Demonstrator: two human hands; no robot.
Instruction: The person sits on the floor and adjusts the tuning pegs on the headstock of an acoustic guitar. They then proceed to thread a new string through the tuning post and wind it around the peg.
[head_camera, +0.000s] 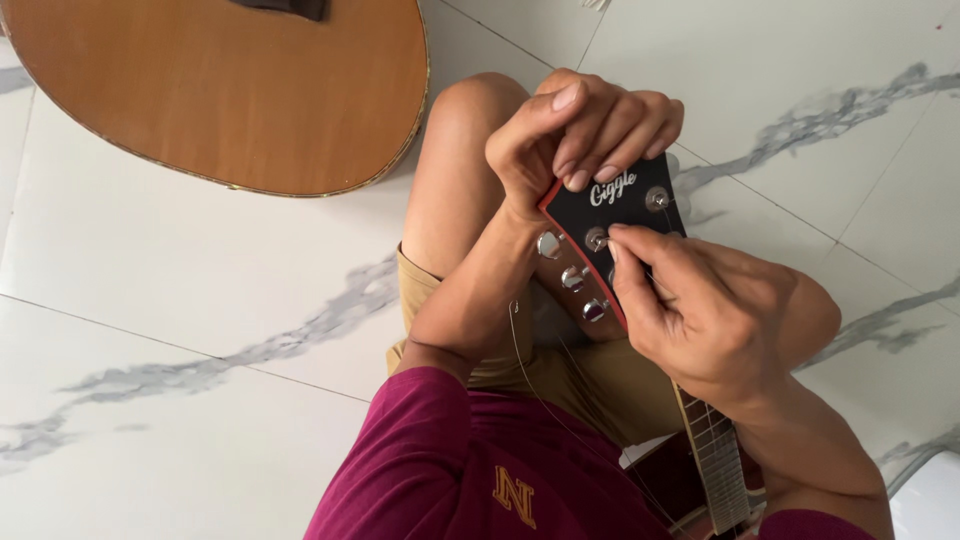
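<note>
The headstock (625, 205) sits over your lap, black-faced with a red edge, its top pointing away from you and the neck (715, 460) running back toward your right side. Your left hand (575, 125) grips its top end, fingers curled together over the upper edge and thumb pressed on the left edge. Your right hand (705, 310) comes in from the lower right, thumb and forefinger pinched together at a tuning post (596, 238) on the face; whether they clamp a string end there is too small to tell. Three chrome pegs (572, 277) line the headstock's left edge, just beside your left wrist. A thin loose string (530, 385) curves down across your tan shorts (590, 385) and maroon shirt (470, 470). Beyond your knee, a second guitar (220, 85) with a tan wooden body lies on the white marbled floor (180, 320).
</note>
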